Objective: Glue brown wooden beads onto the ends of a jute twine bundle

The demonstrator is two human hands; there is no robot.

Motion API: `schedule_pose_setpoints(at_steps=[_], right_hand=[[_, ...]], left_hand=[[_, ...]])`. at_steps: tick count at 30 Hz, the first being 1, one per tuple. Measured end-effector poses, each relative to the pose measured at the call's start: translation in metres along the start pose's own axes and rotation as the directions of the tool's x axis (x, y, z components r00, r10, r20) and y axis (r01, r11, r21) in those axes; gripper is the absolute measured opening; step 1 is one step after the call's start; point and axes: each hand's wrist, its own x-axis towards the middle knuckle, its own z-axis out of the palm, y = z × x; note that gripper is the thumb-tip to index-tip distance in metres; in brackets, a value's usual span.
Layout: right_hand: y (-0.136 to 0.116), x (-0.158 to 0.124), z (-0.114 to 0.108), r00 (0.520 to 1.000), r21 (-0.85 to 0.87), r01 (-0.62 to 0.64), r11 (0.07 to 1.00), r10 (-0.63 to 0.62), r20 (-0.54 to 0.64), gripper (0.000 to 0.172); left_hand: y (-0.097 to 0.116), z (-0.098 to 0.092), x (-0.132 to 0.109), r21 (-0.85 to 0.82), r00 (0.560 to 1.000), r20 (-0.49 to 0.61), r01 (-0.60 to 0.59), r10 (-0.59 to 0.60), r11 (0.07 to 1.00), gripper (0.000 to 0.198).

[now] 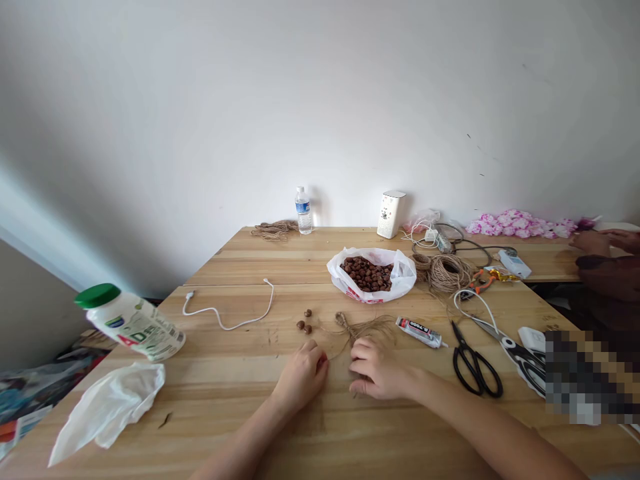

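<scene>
My left hand (303,375) rests on the wooden table (240,413) with its fingers curled, pinching the near end of a thin jute twine (363,328). My right hand (376,371) lies beside it, fingers bent and closed on the same twine strands. The twine bundle fans out just beyond both hands, with a small knot at its far end. Three brown beads (305,321) lie loose on the table just beyond my left hand. Farther back sits a white plastic bag of brown beads (371,273).
A glue tube (420,331), black scissors (474,368) and a second pair lie right of my hands. A twine coil (445,272), white cable (227,313), tipped bottle (133,323), crumpled bag (107,407), water bottle (303,211) and another person's hands (603,241) are around.
</scene>
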Motion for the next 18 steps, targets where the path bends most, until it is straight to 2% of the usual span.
schedule_pose_setpoints(at_steps=[3,5,7,9,10,14,18], right_hand=[[0.01,0.001,-0.012,1.0,0.099,0.022,0.995,-0.023,0.009,0.029],[0.024,0.008,-0.027,0.999,0.141,-0.045,0.989,0.043,0.019,0.025],[0.046,0.021,-0.044,0.971,0.055,-0.238,0.97,0.239,0.0,0.025],[0.073,0.037,-0.057,0.88,-0.145,-0.474,0.869,0.475,-0.027,0.025],[0.087,0.045,-0.061,0.851,-0.184,-0.52,0.834,0.523,-0.033,0.026],[0.127,0.07,-0.063,0.807,-0.261,-0.554,0.79,0.587,0.065,0.02],[0.135,0.081,-0.057,0.76,-0.318,-0.571,0.757,0.634,0.144,0.02]], left_hand=[[0.002,-0.002,0.0,-0.021,1.0,0.015,0.0,0.0,1.0,0.019],[0.003,-0.003,0.0,-0.044,1.0,0.018,-0.001,0.002,0.999,0.021],[0.004,-0.004,0.0,-0.067,1.0,0.009,-0.003,0.004,0.998,0.025],[0.005,-0.005,0.0,-0.078,1.0,-0.008,-0.007,0.006,0.997,0.027],[0.005,-0.005,0.0,-0.075,1.0,-0.02,-0.009,0.008,0.997,0.029],[0.003,-0.005,0.0,-0.061,0.996,-0.094,-0.006,0.0,0.998,0.034],[-0.004,-0.007,0.001,-0.063,0.982,-0.189,0.013,-0.025,0.998,0.036]])
